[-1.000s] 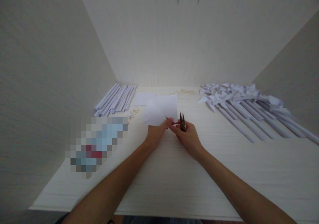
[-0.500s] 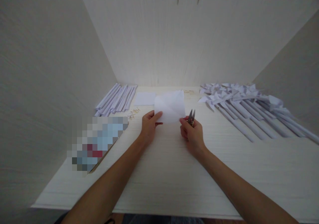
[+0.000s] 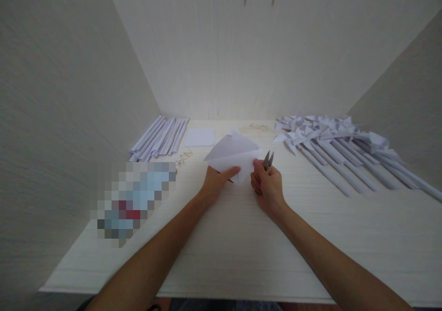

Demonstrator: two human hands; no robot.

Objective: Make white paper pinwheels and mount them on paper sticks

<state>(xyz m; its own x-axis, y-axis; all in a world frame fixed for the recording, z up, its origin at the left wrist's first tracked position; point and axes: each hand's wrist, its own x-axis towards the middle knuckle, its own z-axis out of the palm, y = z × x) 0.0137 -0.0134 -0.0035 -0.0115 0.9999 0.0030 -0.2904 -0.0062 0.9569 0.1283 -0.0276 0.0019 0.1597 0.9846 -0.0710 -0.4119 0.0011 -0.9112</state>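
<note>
Newly turned paper (image 3: 235, 154), left hand (image 3: 217, 181) part-hidden

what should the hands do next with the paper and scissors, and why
Probably swing the scissors so the blades face the paper: they point forward, beside the paper rather than across it, while the left hand grips its near side and the right hand holds the scissors by its right edge.

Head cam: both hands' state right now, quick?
Left hand: closed, holding the folded white paper, thumb on top.
Right hand: closed around the scissors, blades pointing away and slightly apart; also at the paper's right edge.
</note>
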